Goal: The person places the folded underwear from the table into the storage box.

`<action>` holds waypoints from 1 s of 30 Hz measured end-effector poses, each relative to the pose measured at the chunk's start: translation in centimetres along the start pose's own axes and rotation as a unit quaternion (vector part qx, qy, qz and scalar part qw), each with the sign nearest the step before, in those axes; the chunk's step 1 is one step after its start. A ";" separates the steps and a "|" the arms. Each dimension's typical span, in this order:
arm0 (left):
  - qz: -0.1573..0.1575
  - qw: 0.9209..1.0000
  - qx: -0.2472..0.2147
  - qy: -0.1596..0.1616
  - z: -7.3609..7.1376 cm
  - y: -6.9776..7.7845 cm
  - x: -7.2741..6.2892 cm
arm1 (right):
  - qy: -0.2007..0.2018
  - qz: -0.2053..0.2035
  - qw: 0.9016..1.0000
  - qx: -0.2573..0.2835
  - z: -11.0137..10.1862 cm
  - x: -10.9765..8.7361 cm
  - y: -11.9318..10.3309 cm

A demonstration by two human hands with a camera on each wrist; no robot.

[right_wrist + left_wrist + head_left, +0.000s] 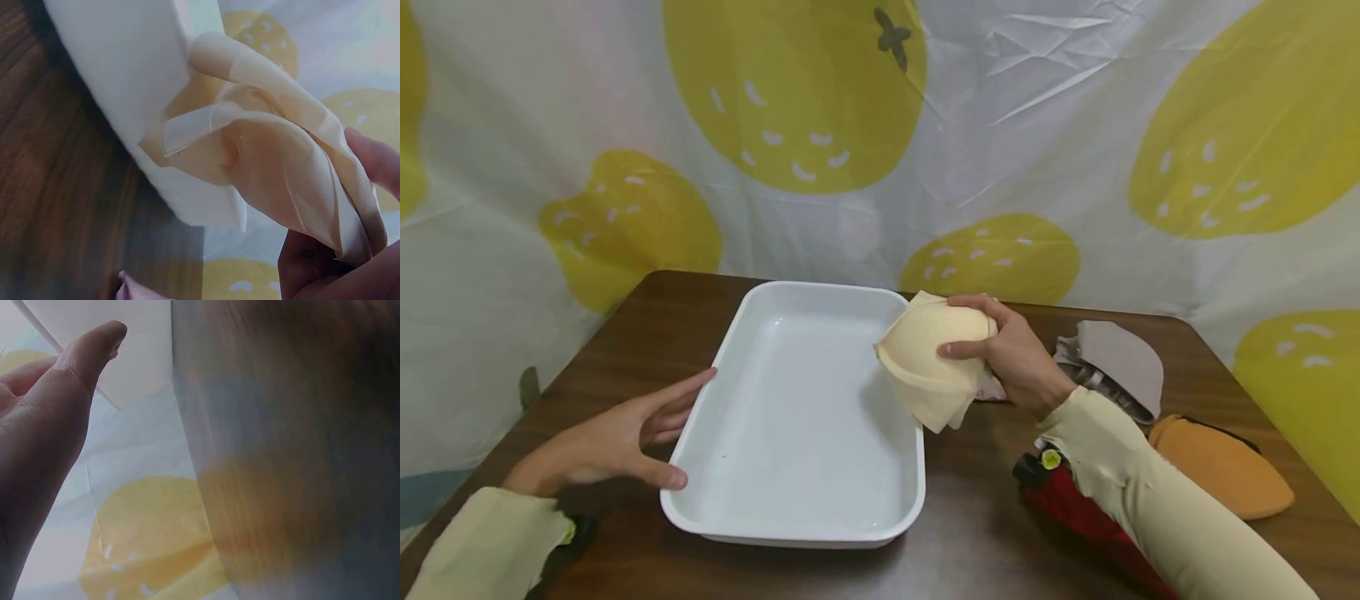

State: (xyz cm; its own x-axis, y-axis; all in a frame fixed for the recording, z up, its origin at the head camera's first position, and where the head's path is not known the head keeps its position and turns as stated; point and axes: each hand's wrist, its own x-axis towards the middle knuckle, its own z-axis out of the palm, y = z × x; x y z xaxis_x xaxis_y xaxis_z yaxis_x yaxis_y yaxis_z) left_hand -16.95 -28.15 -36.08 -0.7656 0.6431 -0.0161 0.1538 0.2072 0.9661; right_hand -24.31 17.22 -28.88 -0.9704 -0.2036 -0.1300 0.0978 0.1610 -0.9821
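My right hand holds a cream folded bra over the right rim of a white rectangular tray. Its thumb and fingers pinch the smooth rounded cups. In the right wrist view the folded layers of the bra hang loose, with their ends overlapping the tray's side. My left hand is spread at the tray's left side, with fingertips right at the rim and the thumb by the near left corner. Nothing lies inside the tray.
Right of the tray are a grey folded garment, an orange folded garment and a red item partly under the right forearm. A bit of pink fabric shows behind the right hand. A lemon-patterned curtain hangs behind the brown table.
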 end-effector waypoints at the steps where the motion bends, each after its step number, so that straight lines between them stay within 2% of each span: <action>1: 0.002 1.000 0.002 -0.001 0.0 0.0 0.0 | 0.000 0.000 1.000 0.002 0.2 0.3 -0.2; 11: -0.002 1.000 -0.002 -0.002 0.0 -0.1 0.2 | -0.018 -0.032 0.999 0.004 2.3 2.4 -2.0; 20: -0.018 1.000 -0.001 -0.006 0.0 0.2 0.8 | -0.023 -0.027 0.999 0.018 3.6 3.3 -2.5; 30: -0.021 1.000 0.003 -0.005 0.0 0.2 0.6 | -0.016 -0.019 0.999 0.026 6.1 4.8 -2.7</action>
State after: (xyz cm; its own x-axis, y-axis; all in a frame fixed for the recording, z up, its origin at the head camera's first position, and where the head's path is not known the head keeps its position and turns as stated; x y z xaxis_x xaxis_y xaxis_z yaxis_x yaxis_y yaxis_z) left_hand -17.40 -27.72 -35.89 -0.7651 0.6412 -0.0589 0.1259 0.2387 0.9629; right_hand -27.91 9.92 -27.66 -0.9661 -0.2395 -0.0958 0.0731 0.1021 -0.9921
